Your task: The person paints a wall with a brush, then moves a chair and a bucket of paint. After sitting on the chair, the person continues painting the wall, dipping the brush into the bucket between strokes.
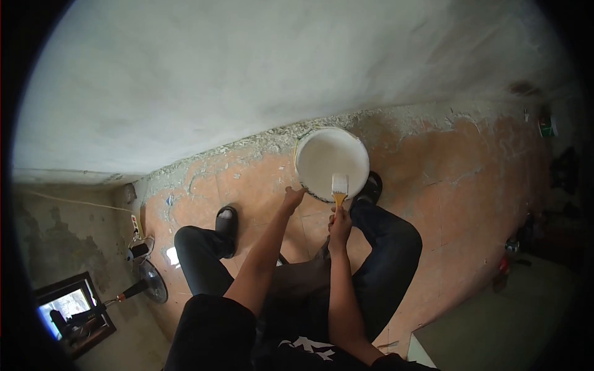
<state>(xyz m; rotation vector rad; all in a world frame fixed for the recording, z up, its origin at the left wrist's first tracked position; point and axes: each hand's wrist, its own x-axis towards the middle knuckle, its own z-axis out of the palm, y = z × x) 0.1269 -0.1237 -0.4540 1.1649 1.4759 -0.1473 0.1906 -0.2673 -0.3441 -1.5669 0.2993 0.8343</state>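
Observation:
A white bucket [301,162] holding pale, whitish liquid stands on the floor between my feet, close to the wall. In my right hand [340,226] is a flat paintbrush [340,185] with a yellow handle. Its white-coated bristles point away from me and overlap the near inside of the bucket. My left hand [295,198] is at the bucket's near left edge, fingers closed at the rim and partly hidden by the hand itself.
A pale wall [247,74] rises right behind the bucket, with flakes and debris along its base. Orange tiled floor [433,204] spreads around me. A round-based fan [151,281], a power strip [135,224] and a framed window or mirror [74,312] are at left.

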